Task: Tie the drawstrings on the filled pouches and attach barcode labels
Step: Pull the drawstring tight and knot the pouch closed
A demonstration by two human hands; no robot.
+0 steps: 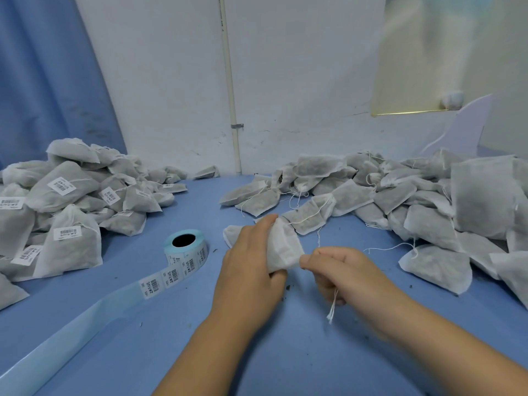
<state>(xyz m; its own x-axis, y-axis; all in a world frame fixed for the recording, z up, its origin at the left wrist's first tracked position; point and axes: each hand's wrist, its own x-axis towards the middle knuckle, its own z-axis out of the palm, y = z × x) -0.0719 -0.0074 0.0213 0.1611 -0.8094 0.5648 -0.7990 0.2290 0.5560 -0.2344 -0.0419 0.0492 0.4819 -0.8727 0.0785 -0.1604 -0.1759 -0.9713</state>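
The job looks to be somewhere in the middle. On the left side of the blue table (285,352) lies a heap of finished pouches (68,201), their necks drawn in and a white barcode sticker showing on many of them. On the right lies a larger heap of unfinished pouches (400,192). These are filled, but loose strings trail from them and no sticker shows on any. Judging by the two heaps, at least as much work is left as is done.

One pouch (283,248) is in hand, in the middle of the table near the person. The left hand (248,264) grips its body, fingers curled round it. The right hand (340,272) is clenched at the gathered neck, pinching the drawstring (333,308), whose frayed end hangs below the fist. The neck looks pulled tight, but the right hand is blurred, so I cannot tell whether a knot is formed. No sticker shows on the visible side of this pouch.

The roll of labels (185,247) stands just left of the left hand. Its strip (160,281) is unrolled toward the near edge, with several stickers ready and bare backing beyond them. For this pouch, finishing the tie and then sticking on the label probably remain.
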